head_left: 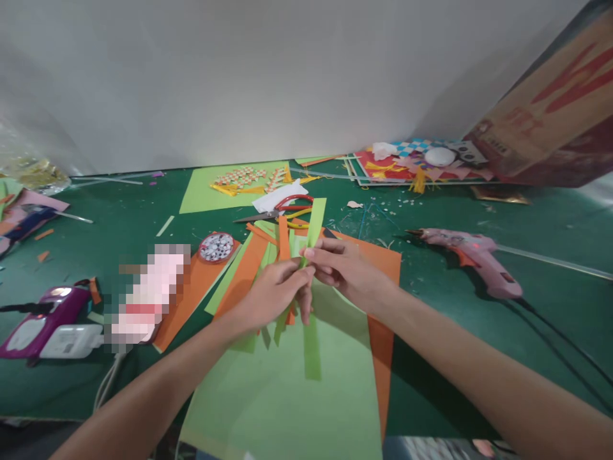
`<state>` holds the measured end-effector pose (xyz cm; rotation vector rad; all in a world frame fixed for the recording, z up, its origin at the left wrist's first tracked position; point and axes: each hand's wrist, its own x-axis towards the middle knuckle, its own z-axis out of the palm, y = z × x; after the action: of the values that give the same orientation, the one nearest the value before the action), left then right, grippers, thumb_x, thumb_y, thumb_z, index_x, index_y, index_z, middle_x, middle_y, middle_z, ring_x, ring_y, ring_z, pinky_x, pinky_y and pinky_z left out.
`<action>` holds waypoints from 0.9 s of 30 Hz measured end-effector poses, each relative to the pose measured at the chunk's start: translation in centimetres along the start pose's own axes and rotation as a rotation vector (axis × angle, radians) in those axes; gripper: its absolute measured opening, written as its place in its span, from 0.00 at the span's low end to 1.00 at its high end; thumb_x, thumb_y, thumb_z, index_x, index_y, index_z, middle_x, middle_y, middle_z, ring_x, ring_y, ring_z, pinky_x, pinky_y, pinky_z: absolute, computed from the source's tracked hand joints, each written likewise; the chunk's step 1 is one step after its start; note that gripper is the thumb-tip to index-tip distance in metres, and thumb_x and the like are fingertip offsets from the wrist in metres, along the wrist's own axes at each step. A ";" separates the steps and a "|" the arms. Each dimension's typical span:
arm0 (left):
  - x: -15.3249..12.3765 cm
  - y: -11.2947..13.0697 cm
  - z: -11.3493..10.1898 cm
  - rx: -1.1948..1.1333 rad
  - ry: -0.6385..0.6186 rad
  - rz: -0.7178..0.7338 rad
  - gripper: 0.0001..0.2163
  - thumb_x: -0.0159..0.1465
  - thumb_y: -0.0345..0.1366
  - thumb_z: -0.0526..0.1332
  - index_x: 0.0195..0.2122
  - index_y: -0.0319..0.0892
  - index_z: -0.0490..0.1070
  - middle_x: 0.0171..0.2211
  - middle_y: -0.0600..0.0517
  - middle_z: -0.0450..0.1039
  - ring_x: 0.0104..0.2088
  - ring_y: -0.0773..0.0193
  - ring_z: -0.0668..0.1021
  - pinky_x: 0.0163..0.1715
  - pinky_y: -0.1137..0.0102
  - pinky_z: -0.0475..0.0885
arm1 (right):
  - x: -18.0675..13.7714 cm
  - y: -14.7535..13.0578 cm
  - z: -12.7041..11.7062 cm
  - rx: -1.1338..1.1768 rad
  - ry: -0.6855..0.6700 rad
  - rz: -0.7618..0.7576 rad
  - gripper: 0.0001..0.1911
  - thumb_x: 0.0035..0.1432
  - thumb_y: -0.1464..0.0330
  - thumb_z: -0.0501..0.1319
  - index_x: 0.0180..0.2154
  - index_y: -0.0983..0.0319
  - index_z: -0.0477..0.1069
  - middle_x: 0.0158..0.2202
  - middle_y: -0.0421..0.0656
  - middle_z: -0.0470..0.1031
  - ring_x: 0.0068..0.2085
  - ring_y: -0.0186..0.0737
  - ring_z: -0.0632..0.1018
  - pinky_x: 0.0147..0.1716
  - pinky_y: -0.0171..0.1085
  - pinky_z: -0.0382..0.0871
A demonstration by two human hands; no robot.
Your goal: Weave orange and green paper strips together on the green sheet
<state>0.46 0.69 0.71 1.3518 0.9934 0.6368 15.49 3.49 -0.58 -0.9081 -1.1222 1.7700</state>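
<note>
Together, left hand (pixel 275 295) and right hand (pixel 343 269) pinch green strip (pixel 312 348); open mat (pixel 431 319) rightward.

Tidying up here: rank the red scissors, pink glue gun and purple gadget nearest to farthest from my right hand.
1. Red scissors, just beyond the right hand.
2. Pink glue gun, out to the right.
3. Purple gadget, far left.

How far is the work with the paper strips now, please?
Done: several orange and green strips lie cut, scissors lie aside. In hand: the left hand and right hand pinch one green strip. Left, it seems: the big green sheet is whole and the glue gun lies untouched.
</note>
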 end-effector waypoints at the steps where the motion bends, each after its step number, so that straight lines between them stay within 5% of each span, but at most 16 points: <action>1: 0.0 0.0 0.0 0.012 0.003 0.001 0.12 0.66 0.38 0.50 0.26 0.41 0.62 0.15 0.58 0.68 0.17 0.70 0.74 0.26 0.73 0.69 | 0.0 0.0 -0.1 -0.007 -0.003 0.000 0.21 0.41 0.62 0.71 0.16 0.62 0.59 0.14 0.31 0.54 0.16 0.24 0.56 0.18 0.33 0.45; 17: 0.1 0.0 0.2 0.056 -0.014 -0.009 0.14 0.66 0.39 0.50 0.23 0.44 0.54 0.11 0.61 0.64 0.14 0.71 0.71 0.26 0.72 0.71 | 0.2 -1.5 -0.7 0.060 0.105 -0.010 0.24 0.38 0.61 0.73 0.16 0.62 0.58 0.14 0.31 0.55 0.16 0.24 0.57 0.19 0.34 0.46; 27: 0.6 0.1 0.0 0.052 0.022 0.000 0.10 0.64 0.43 0.54 0.34 0.42 0.61 0.18 0.59 0.70 0.18 0.69 0.74 0.21 0.74 0.67 | 0.0 -0.7 0.0 0.070 0.044 0.032 0.25 0.38 0.58 0.72 0.16 0.62 0.57 0.13 0.30 0.52 0.15 0.23 0.53 0.17 0.33 0.41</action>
<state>0.73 1.18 0.66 1.3932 1.0340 0.6301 15.74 3.67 0.09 -0.9227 -1.0163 1.7957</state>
